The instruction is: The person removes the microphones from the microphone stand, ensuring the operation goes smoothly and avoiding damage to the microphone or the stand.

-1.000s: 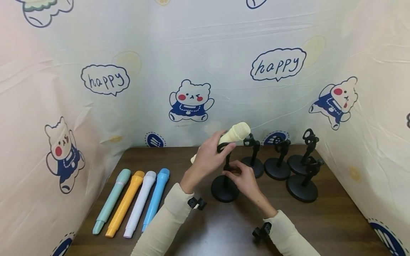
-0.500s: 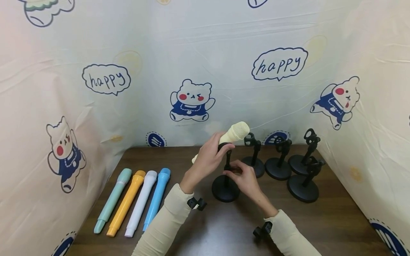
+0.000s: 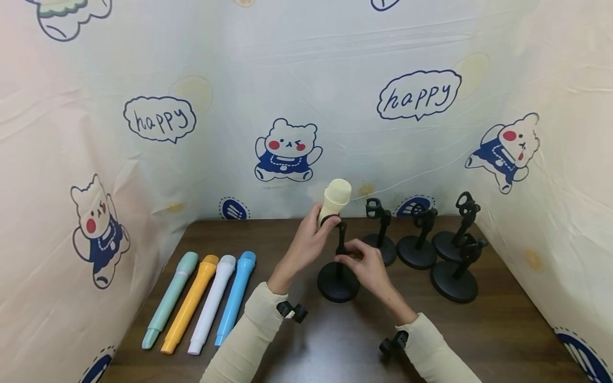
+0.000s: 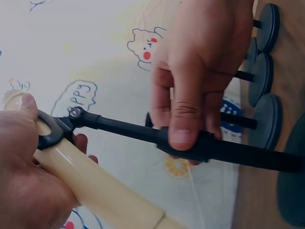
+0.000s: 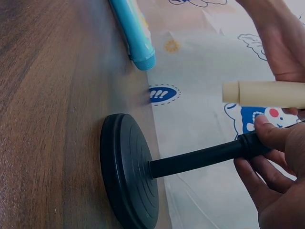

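Note:
My left hand [image 3: 303,246] grips a cream microphone [image 3: 337,192], its mesh head pointing up and away. In the left wrist view the microphone's handle [image 4: 107,183] passes through the ring clip [image 4: 56,129] of a black microphone stand, and my left thumb lies near the ring. My right hand [image 3: 367,265] pinches the collar [image 4: 183,144] on the stand's pole between thumb and fingers. The stand's round base [image 3: 337,284] rests on the table. From the right wrist the handle's lower end [image 5: 233,93] shows above the pole [image 5: 200,161].
Several microphones lie side by side at the left: green [image 3: 170,300], orange [image 3: 189,304], white [image 3: 212,304] and blue [image 3: 235,298]. More black stands [image 3: 415,250] are grouped at the right rear of the wooden table [image 3: 325,351]. A printed cloth [image 3: 335,106] encloses the back and sides.
The cream microphone has swung from leaning right to nearly upright, its head moving left, as my left hand turned with it. My right hand has kept its hold on the stand.

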Demonstrator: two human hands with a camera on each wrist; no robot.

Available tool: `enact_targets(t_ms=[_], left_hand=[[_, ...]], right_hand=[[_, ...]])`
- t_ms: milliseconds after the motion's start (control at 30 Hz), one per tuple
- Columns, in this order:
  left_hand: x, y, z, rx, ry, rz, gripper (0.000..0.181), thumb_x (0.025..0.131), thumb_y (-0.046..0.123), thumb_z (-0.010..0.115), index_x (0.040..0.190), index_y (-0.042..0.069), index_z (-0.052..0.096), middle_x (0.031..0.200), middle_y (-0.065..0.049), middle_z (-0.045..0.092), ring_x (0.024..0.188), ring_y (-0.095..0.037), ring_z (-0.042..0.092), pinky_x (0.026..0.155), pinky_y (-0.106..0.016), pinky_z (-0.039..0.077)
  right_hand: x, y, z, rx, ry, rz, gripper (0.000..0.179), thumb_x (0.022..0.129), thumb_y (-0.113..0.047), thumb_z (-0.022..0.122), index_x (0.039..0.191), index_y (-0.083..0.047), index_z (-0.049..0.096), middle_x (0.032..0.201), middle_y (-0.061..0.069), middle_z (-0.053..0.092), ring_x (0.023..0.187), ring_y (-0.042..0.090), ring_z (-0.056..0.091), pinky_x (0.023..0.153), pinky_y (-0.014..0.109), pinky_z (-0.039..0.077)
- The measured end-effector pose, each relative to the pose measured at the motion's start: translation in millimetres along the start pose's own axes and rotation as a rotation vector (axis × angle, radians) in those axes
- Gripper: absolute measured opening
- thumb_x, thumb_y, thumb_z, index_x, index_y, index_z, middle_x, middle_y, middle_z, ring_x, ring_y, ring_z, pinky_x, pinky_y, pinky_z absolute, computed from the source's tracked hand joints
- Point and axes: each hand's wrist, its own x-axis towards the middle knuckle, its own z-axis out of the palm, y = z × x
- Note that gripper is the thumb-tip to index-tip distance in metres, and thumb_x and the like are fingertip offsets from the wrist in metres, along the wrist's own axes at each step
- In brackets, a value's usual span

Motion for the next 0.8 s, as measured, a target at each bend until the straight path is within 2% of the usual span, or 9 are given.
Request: enact_targets(t_ms=[133,267,367,633,800], left_hand=[[-1.0,-9.2,0.7,-0.091,0.011,-0.013,0.059,0.108,0.04,0.061,0.151,0.006,0.042,0.127,-0.017,0.058,0.105,-0.026,0.056,0.089,-0.039,0.049],[-2.7,-16.2,2.0,-0.17,0.012,-0.019,0.06,0.107,0.031,0.067,0.155,0.008,0.039,0.14,-0.018,0.055,0.118,-0.027,0.058,0.1,-0.044,0.051],[-5.4,-19.7,3.8,-0.231,0.006,-0.02,0.061,0.108,0.023,0.065,0.159,0.01,0.034,0.145,-0.017,0.051,0.126,-0.028,0.056,0.105,-0.047,0.05],[-10.5,-26.9,9.6,-0.347,0.018,0.017,0.055,0.112,0.017,0.057,0.158,0.007,0.029,0.138,-0.016,0.052,0.126,-0.024,0.057,0.109,-0.045,0.048],[-10.4,-32.5,12.3,-0.397,0.028,0.045,0.053,0.112,0.019,0.057,0.156,0.007,0.031,0.134,-0.012,0.052,0.122,-0.019,0.057,0.107,-0.041,0.048]], right_hand=[[0.1,-0.2,-1.0,0.014,-0.004,0.003,0.026,0.086,-0.013,0.089,0.108,-0.007,0.077,0.107,0.012,0.08,0.101,0.028,0.078,0.089,0.041,0.066],[0.1,0.3,-1.2,0.016,-0.004,0.004,0.027,0.086,-0.012,0.089,0.109,-0.006,0.077,0.109,0.014,0.079,0.101,0.029,0.078,0.089,0.043,0.065],[0.6,0.3,-0.9,0.01,0.001,0.004,0.028,0.086,-0.013,0.089,0.11,-0.006,0.077,0.111,0.015,0.079,0.102,0.03,0.078,0.089,0.044,0.065],[2.1,0.1,1.9,0.007,0.017,0.01,0.028,0.085,-0.013,0.09,0.109,-0.005,0.077,0.11,0.015,0.079,0.1,0.03,0.078,0.087,0.042,0.066],[2.4,0.9,3.4,0.01,0.023,0.012,0.027,0.085,-0.014,0.09,0.108,-0.006,0.077,0.108,0.015,0.079,0.1,0.029,0.078,0.087,0.04,0.066]])
